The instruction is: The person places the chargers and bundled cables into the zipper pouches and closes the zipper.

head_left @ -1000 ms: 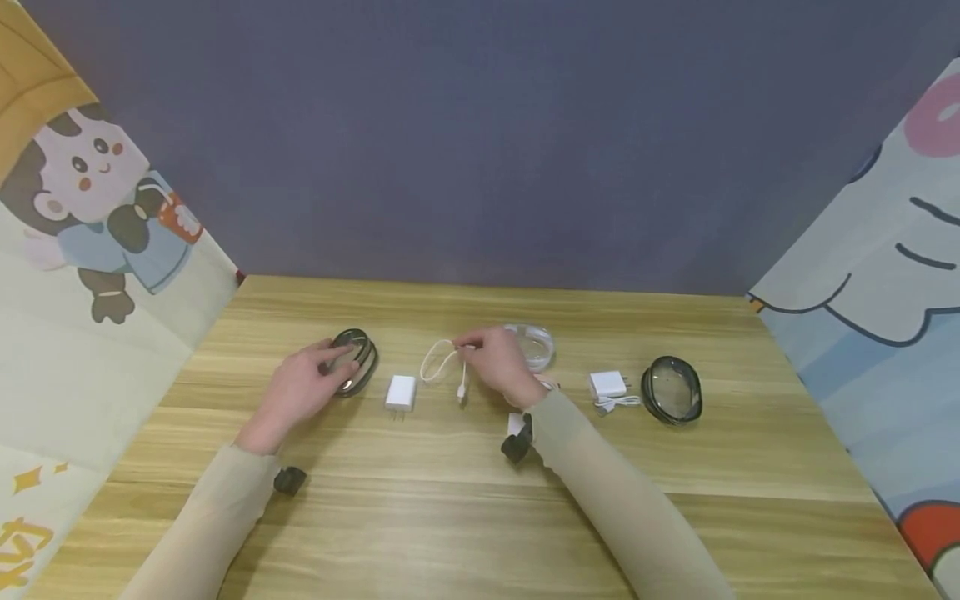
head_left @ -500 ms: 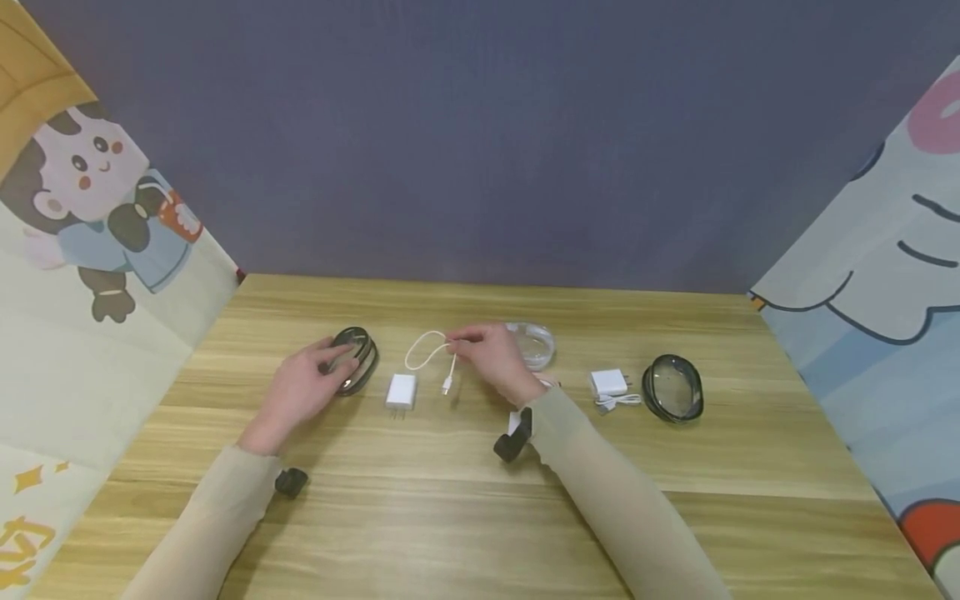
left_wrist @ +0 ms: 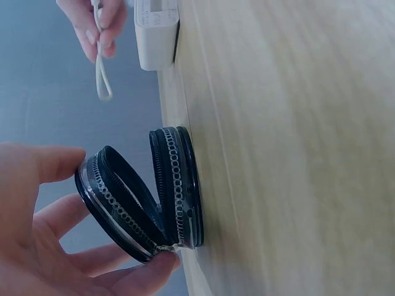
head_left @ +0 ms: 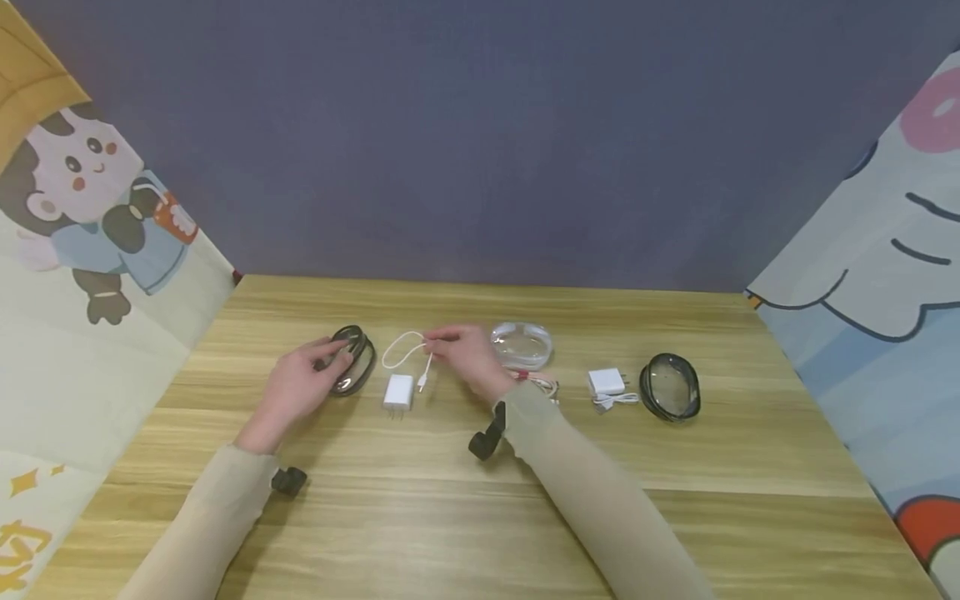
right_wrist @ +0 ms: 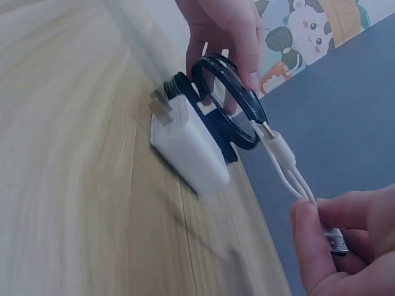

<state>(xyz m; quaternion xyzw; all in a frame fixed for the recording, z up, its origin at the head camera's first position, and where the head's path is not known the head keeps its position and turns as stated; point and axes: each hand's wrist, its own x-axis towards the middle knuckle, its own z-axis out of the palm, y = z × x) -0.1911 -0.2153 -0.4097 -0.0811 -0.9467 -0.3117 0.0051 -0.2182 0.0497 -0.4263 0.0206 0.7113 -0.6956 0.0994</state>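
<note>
My left hand (head_left: pixel 300 385) holds up the lid of a small round zip case (head_left: pixel 362 367), clear with black trim, near the table's left side. In the left wrist view the lid (left_wrist: pixel 112 206) stands tilted away from the base, thumb on its upper edge and fingers behind and below. My right hand (head_left: pixel 468 357) pinches a short white USB cable (head_left: pixel 423 380) between thumb and fingers, its loop hanging toward the case. A white plug charger (head_left: pixel 398 392) lies on the table between case and cable, prongs toward me. The right wrist view shows the cable's connector (right_wrist: pixel 279 150) overlapping the case's rim.
A clear case with white trim (head_left: pixel 522 346) lies behind my right wrist, beside a cable with a red band (head_left: pixel 534 379). Farther right are another white charger (head_left: pixel 607 382), a bundled white cable (head_left: pixel 617 402) and a black-trimmed case (head_left: pixel 671 387). A dark partition (head_left: pixel 480 167) rises behind the table.
My right hand has moved left with the white cable, past the clear case and closer to the black-trimmed one. My left hand keeps its place on the lid.
</note>
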